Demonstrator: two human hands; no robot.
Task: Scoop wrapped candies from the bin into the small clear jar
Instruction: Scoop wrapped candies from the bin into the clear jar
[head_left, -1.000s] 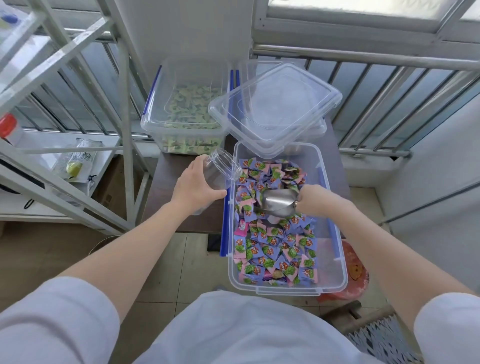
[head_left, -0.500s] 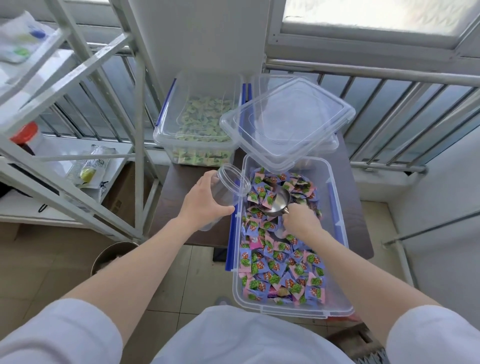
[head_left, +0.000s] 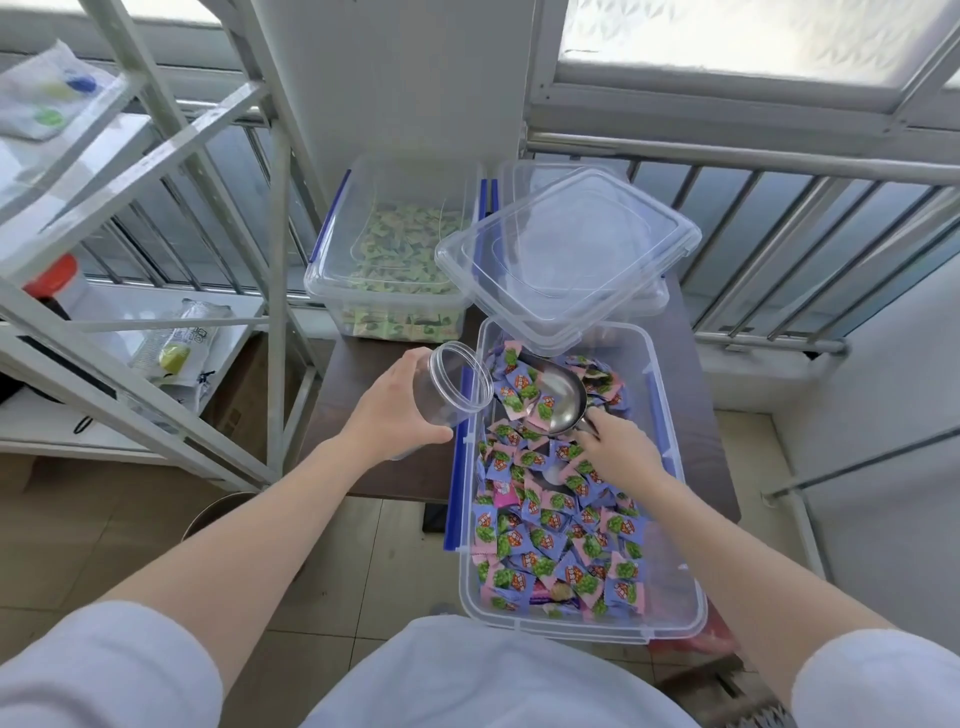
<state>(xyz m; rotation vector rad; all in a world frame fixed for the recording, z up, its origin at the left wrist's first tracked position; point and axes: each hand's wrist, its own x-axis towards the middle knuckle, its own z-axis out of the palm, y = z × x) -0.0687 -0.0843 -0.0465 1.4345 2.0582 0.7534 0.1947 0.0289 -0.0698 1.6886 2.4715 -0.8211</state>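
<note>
Holding the small clear jar (head_left: 449, 395) in your left hand (head_left: 387, 415), you have it tilted, mouth turned toward the bin (head_left: 670, 467), with your fingers (head_left: 415, 358) wrapped round its body and the thumb closed under its lower side. It hangs above the desk (head_left: 363, 374), just beside the bin's blue-edged wall. The jar looks empty, though clear plastic makes that hard to confirm.

Your right hand (head_left: 618, 452) is closed on the handle of the metal scoop (head_left: 558, 402); the handle itself is hidden under the hand. The bowl sits beyond your fingertips, in the far part of the bin, and a few wrapped candies (head_left: 550, 525) lie in it. Whether it is lifted clear of the pile cannot be told.

Handling, as a judgement: the jar is light, rigid and smooth, so it may slip or twist; a grip round the body below the rim, as now, leaves the mouth clear. The candies are light and glossy and will likely slide off a tilted scoop, so keep the bowl level until it is over the jar's mouth. The mouth looks little wider than the bowl, so spillage onto the desk is the risk.

Also present in this single view: a loose clear lid (head_left: 566, 260) resting over the bin's far end, and a second bin of green sweets (head_left: 395, 249) beyond the jar.
</note>
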